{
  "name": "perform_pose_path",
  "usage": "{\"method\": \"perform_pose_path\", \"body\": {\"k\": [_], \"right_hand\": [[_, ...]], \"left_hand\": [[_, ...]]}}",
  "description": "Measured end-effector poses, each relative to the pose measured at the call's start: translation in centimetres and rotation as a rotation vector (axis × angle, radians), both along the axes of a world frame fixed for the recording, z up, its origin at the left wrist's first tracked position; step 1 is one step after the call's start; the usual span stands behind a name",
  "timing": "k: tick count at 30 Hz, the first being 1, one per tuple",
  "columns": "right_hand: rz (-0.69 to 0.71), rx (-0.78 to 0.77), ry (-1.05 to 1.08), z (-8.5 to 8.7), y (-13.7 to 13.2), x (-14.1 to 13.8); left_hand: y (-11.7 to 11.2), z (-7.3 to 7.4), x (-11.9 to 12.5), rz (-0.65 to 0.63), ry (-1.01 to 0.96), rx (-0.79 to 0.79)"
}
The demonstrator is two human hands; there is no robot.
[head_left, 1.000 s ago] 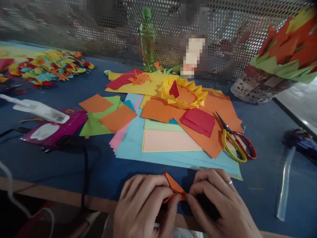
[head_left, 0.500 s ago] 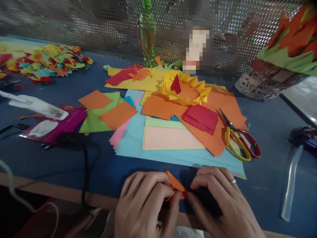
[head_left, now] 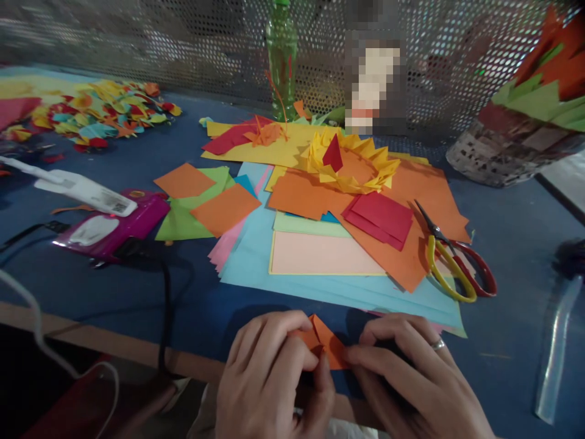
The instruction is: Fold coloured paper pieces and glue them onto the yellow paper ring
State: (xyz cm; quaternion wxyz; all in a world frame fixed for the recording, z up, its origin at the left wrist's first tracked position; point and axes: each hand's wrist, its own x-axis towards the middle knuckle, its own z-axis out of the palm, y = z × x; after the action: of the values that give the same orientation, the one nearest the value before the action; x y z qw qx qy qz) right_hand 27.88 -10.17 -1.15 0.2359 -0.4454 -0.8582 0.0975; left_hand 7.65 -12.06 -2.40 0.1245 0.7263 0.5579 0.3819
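Observation:
Between my hands, near the front edge of the blue table (head_left: 196, 323), lies a small folded piece of orange paper (head_left: 329, 341) with a pointed top and a crease down its middle. My left hand (head_left: 274, 372) is closed on its left side, fingers curled over it and thumb on the lower middle. At its right corner, my right hand (head_left: 406, 372) pinches the paper between thumb and forefinger; a ring (head_left: 437, 345) is on one finger. Just beyond are stacked light blue sheets (head_left: 249, 262), red paper squares (head_left: 379, 219) and scissors (head_left: 450, 256) with yellow and red handles.
A ring of folded yellow paper (head_left: 315, 164) sits behind the sheets. At left are a purple power strip (head_left: 137, 225) with cables and a heap of coloured scraps (head_left: 109, 113). A green bottle (head_left: 281, 67) and a paper-covered basket (head_left: 493, 152) stand farther back.
The orange paper now lies flatter, with more of its face and centre crease showing. My right thumb and forefinger have come together at its right corner. The view has shifted slightly left.

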Motion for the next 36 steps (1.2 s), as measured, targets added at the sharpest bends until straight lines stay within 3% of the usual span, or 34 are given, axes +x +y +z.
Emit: {"method": "perform_pose_path", "body": {"k": [15,26,36], "right_hand": [[0.003,0.055,-0.018,-0.16,0.03,0.01],[-0.015,0.030,0.014,-0.18,-0.15,0.15],[-0.034,0.016,0.022,-0.25,-0.18,-0.15]], "left_hand": [[0.11,0.06,0.49,0.038,0.008,0.022],[0.25,0.24,0.46,0.016,0.039,0.009],[0.14,0.23,0.14,0.074,0.124,0.017]]}}
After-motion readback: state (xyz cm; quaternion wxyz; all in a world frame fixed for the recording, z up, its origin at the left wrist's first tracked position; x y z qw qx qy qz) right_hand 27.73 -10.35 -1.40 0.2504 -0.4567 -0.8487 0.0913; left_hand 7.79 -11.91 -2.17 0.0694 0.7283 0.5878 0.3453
